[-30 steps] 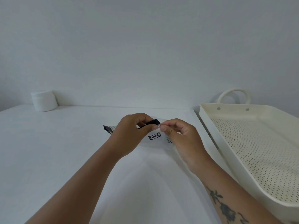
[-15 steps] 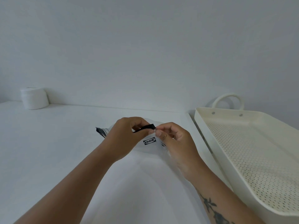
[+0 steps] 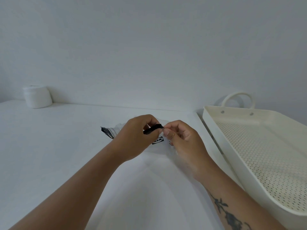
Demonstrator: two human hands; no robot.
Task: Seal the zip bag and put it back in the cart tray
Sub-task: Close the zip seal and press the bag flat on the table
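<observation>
Between both pinching hands' grip: zip bag.

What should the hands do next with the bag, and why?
Probably slide the pinch along the black strip to press it shut: both the left hand and right hand grip the zip bag there, and the cart tray holds nothing.

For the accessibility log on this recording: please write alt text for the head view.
Two bare hands, left hand and right hand, pinch the black zip strip of a clear zip bag over a white table. A cream perforated cart tray with nothing visible in it sits to the right, and a white jar stands at the far left by the wall.
</observation>
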